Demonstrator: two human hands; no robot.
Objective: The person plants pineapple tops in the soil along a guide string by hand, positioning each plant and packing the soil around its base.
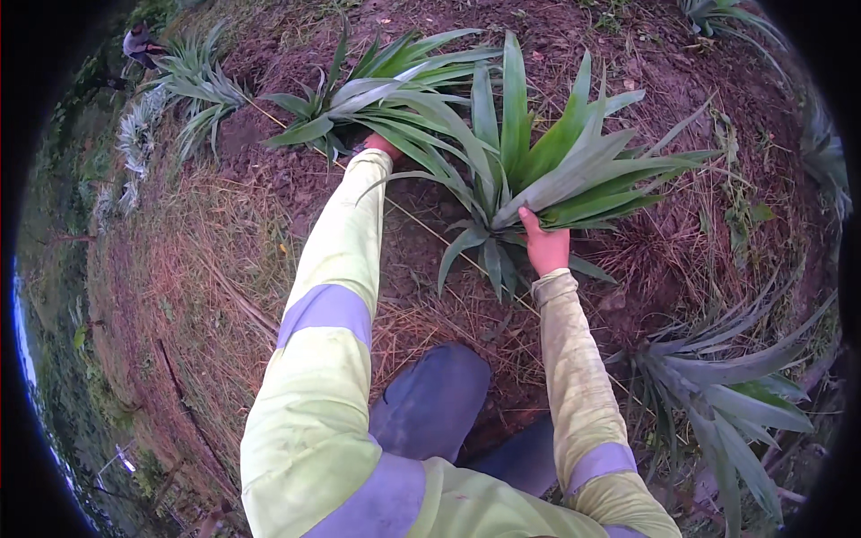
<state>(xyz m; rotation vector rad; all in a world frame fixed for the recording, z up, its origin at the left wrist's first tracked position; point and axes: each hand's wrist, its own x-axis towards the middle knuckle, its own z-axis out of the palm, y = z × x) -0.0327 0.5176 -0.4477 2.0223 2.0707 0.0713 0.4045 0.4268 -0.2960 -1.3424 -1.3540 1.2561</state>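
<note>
My right hand (pixel 545 247) grips the lower leaves of a pineapple plant (pixel 520 188), its thumb pressed on a broad leaf near the base. This plant's long green leaves fan up and out to both sides. Further left, my left hand (pixel 382 146) reaches in at the base of a second pineapple plant (pixel 345 103). Leaves cover its fingers, so its hold cannot be seen. Both plants stand close together in brown soil, their leaves overlapping. Yellow-green sleeves with pale reflective bands cover my arms.
A thin string (pixel 417 220) runs slantwise along the row. More pineapple plants grow at the far left (pixel 202 90) and lower right (pixel 717 386). Dry straw (pixel 224 242) covers the ground on the left. Another person (pixel 139 45) is at the far upper left. My knee (pixel 435 394) is below.
</note>
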